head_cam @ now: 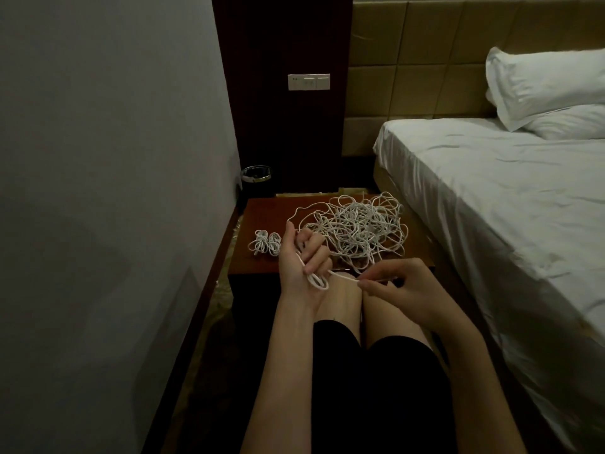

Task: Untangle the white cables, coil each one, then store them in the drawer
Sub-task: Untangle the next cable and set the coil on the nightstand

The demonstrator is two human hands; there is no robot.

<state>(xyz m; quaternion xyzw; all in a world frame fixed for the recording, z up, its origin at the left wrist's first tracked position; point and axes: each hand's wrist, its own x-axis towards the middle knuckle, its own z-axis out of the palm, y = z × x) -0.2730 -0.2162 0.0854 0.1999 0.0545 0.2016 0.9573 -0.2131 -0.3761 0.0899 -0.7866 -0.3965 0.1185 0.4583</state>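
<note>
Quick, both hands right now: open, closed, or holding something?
Left hand: fingers curled round a few loops of white cable, coiling it.
Right hand: pinching the same cable's free run, pulled taut between the hands.

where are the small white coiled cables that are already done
In the head view, the two small white coiled cables lie on the left part of the reddish-brown wooden nightstand, just left of the left hand.

bare arms, black shorts (376, 388)
</note>
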